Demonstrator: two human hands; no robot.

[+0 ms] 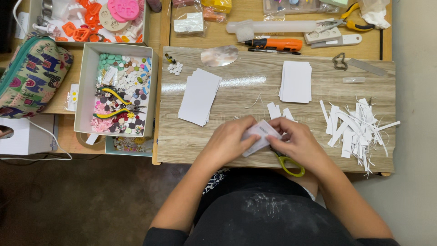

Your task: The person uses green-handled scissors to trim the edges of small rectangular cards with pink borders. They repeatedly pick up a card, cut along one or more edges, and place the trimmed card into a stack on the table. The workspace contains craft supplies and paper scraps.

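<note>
Left hand (226,142) pinches left edge of a small white paper card (259,136), fingers curled over it. Right hand (298,142) grips the card's right side, fingers closed on it; green-handled scissors (289,165) sit under this hand, one handle loop poking out below the palm, blades hidden. Can't tell whether the hand holds the scissors too. Card is tilted, held just above the near edge of the wood-grain board (236,86), between both hands.

Just behind the hands: a few small white offcuts (275,110). Right of them, a messy pile of white paper strips (357,127) near the board's right edge. Further back, a neat stack of white cards (296,81), and a second fanned card stack (199,96) to the left, angled.

Left of the board, an open box of mixed buttons and beads (119,75) with yellow-handled pliers (114,104) lying in it. Patterned zip pouch (32,73) far left. Behind the board: orange-and-black tool (275,44).
</note>
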